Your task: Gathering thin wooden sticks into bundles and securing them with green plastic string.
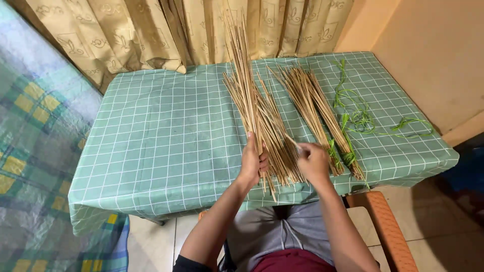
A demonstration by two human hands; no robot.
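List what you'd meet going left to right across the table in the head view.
Bare green checked tablecloth → left hand gripping a raised bunch of thin sticks → right hand pinching a single stick → two tied stick bundles → loose green strips.

Both my forearms reach forward from my lap, bare to above the elbows, angling inward so the wrists end up close together. My left hand stands upright with the thumb side toward me, fingers curled tight around a fistful of thin sticks that rise out of the top of the grip. My right hand sits just beside it at the same height, knuckles up, thumb and fingertips pinched on a single stick pointing back toward the left hand's grip.
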